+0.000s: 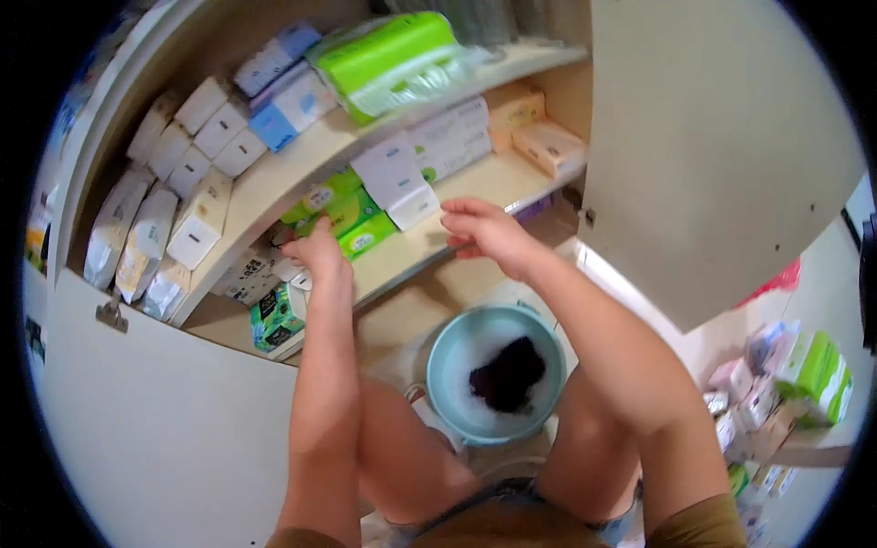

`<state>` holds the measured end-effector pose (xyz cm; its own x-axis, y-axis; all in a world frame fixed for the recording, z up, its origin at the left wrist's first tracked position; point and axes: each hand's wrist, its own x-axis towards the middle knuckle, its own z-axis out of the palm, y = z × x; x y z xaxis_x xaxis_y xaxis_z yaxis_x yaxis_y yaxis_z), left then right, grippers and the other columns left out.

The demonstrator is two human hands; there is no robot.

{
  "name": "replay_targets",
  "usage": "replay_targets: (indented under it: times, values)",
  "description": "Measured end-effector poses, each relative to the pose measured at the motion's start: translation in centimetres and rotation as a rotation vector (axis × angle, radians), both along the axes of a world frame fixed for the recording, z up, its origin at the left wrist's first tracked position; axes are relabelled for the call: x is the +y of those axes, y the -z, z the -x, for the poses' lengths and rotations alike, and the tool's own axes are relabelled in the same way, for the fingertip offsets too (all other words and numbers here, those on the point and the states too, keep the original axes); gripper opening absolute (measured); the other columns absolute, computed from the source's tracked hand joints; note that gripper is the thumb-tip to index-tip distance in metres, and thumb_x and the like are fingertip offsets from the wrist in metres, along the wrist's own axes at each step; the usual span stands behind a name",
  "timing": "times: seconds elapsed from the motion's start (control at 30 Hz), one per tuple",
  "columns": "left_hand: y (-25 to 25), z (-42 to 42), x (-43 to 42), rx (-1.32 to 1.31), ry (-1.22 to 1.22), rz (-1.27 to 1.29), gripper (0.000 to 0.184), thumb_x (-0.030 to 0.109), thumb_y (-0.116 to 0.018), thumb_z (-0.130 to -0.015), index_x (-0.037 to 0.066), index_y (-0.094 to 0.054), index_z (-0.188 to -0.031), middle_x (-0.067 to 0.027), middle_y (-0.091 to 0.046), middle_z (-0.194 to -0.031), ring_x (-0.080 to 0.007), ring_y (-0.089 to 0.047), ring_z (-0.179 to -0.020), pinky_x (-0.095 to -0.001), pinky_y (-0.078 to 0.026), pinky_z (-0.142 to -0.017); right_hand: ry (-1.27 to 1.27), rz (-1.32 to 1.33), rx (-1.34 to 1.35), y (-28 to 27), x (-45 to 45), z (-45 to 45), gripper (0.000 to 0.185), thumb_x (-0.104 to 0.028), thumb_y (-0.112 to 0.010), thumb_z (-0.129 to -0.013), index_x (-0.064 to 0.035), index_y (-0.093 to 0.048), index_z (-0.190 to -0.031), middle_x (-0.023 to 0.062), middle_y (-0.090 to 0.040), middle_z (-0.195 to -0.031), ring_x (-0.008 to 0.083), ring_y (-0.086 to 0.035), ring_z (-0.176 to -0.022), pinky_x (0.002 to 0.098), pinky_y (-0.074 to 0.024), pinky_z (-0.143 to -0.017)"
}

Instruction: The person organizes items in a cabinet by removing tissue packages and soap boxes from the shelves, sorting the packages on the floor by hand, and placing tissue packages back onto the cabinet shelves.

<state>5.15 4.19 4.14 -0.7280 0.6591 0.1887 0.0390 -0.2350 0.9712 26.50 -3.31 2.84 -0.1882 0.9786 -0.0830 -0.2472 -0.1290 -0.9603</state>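
My left hand [317, 253] reaches into the lower shelf, fingers apart, beside green tissue packs [343, 212]. Whether its fingertips touch the packs I cannot tell. My right hand [484, 233] hovers at the front of the same shelf with fingers loosely bent and nothing in them. Close to it, a white tissue pack [397, 178] leans against the green ones. Below my left hand is a dark green patterned pack [277, 317], partly hidden by my wrist.
Between my knees stands a light blue bucket [438, 365] with sudsy water and a dark cloth [509, 374]. Stacked tissue packs [219, 128] and a large green pack [388, 59] fill the upper shelf. Open cabinet doors [722, 137] flank me. More packs [763, 402] lie at right.
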Motion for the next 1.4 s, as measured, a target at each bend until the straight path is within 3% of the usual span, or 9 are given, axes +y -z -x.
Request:
replay_targets:
  times: [0.07, 0.13, 0.17, 0.37, 0.6, 0.73, 0.83, 1.2, 1.4]
  values:
    - [-0.5, -0.3, -0.3, 0.054, 0.031, 0.038, 0.054, -0.003, -0.058, -0.065, 0.0, -0.024, -0.107, -0.0162, -0.031, -0.107, -0.0245, -0.039, -0.097, -0.0305, -0.042, -0.073, 0.025, -0.036, 0.012, 0.3, 0.3, 0.2, 0.042, -0.021, -0.05, -0.072, -0.0056, -0.042, -0.111, 0.0047, -0.051, -0.091, 0.0127, -0.048, -0.076, 0.0263, -0.0415, -0.062]
    - [-0.6, -0.2, -0.5, -0.076, 0.155, -0.011, 0.052, -0.005, -0.054, -0.067, 0.001, -0.02, -0.106, -0.0153, -0.032, -0.106, -0.0231, -0.043, -0.09, -0.0301, -0.043, -0.064, -0.008, -0.058, -0.03, 0.3, 0.5, 0.0, 0.041, -0.022, -0.05, -0.076, -0.0064, -0.041, -0.112, 0.0039, -0.049, -0.096, 0.0137, -0.047, -0.083, 0.0274, -0.0414, -0.067]
    - [-0.6, 0.1, -0.3, -0.104, 0.197, -0.032, 0.049, -0.007, -0.05, -0.069, 0.003, -0.018, -0.105, -0.0144, -0.034, -0.105, -0.0201, -0.046, -0.079, -0.0287, -0.042, -0.058, 0.005, -0.066, -0.046, 0.3, 0.7, 0.1, 0.041, -0.022, -0.049, -0.075, -0.0067, -0.041, -0.112, 0.004, -0.049, -0.096, 0.0136, -0.047, -0.083, 0.0272, -0.0414, -0.067]
    - [-1.4, -0.3, -0.9, -0.047, 0.161, 0.061, 0.043, -0.006, -0.048, -0.071, 0.007, -0.023, -0.104, -0.0121, -0.04, -0.098, -0.0149, -0.044, -0.07, -0.0266, -0.041, -0.053, 0.012, -0.068, -0.09, 0.0, 0.7, 0.5, 0.041, -0.018, -0.05, -0.072, -0.0033, -0.043, -0.11, 0.0065, -0.051, -0.095, 0.0147, -0.048, -0.08, 0.0258, -0.0408, -0.064]
    - [-0.5, -2.4, -2.8, 0.201, 0.235, -0.075, 0.036, -0.006, -0.043, -0.07, 0.002, -0.033, -0.104, -0.0072, -0.041, -0.091, -0.0111, -0.041, -0.066, -0.0227, -0.035, -0.053, 0.02, -0.262, -0.392, 0.3, 2.1, 3.1, 0.036, -0.011, -0.05, -0.064, 0.0013, -0.051, -0.098, 0.0153, -0.055, -0.092, 0.0236, -0.052, -0.085, 0.0311, -0.0405, -0.074]
    - [0.0, -3.1, -1.8, 0.362, 0.379, -0.058, 0.038, -0.008, -0.039, -0.071, 0.005, -0.038, -0.106, -0.0078, -0.04, -0.098, -0.0142, -0.044, -0.071, -0.0257, -0.038, -0.058, 0.049, -0.466, -0.462, -0.4, 1.6, 3.3, 0.027, -0.009, -0.047, -0.059, 0.0031, -0.057, -0.081, 0.0205, -0.056, -0.076, 0.0302, -0.055, -0.075, 0.033, -0.0423, -0.069]
    - [0.3, -3.1, -0.8, 0.304, 0.388, -0.071, 0.039, -0.01, -0.038, -0.067, 0.0, -0.038, -0.105, -0.0033, -0.039, -0.085, -0.0093, -0.036, -0.061, -0.022, -0.032, -0.051, 0.047, -0.394, -0.386, -0.9, 1.0, 3.4, 0.019, -0.009, -0.047, -0.058, 0.0026, -0.058, -0.067, 0.0208, -0.056, -0.068, 0.0327, -0.055, -0.067, 0.0356, -0.0439, -0.06]
    - [0.2, -7.0, -1.9, 0.246, 0.529, -0.075, 0.032, -0.008, -0.037, -0.068, 0.002, -0.041, -0.098, -0.0035, -0.043, -0.083, -0.0094, -0.038, -0.06, -0.022, -0.034, -0.052, -0.024, -0.285, -0.402, -1.2, 1.0, 3.6, 0.02, -0.012, -0.047, -0.06, 0.0026, -0.059, -0.067, 0.02, -0.056, -0.067, 0.0297, -0.056, -0.064, 0.0358, -0.044, -0.058]
    - [0.4, -6.7, -0.7, 0.323, 0.419, -0.054, 0.025, -0.007, -0.04, -0.069, 0.002, -0.043, -0.093, -0.0038, -0.045, -0.085, -0.0096, -0.041, -0.065, -0.0224, -0.036, -0.056, -0.002, -0.314, -0.44, -0.1, 1.4, 3.5, 0.022, -0.013, -0.047, -0.062, 0.001, -0.059, -0.073, 0.0202, -0.056, -0.074, 0.031, -0.056, -0.069, 0.0361, -0.0437, -0.061]
